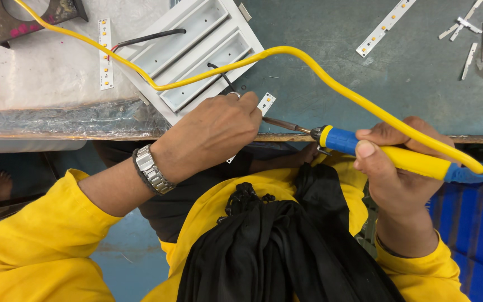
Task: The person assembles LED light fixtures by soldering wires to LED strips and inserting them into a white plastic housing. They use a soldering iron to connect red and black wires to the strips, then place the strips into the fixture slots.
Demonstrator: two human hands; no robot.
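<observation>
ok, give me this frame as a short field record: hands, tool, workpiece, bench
left hand: pinches a small LED strip at the bench edge, watch on wrist
right hand: grips soldering iron, tip aimed at the strip
cable: yellow, loops over the bench
housing: white, slotted, wires coming out of it
bench: spare LED strips at upper left and upper right

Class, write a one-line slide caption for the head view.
Right hand aims soldering iron at small LED strip held by left hand.
</observation>
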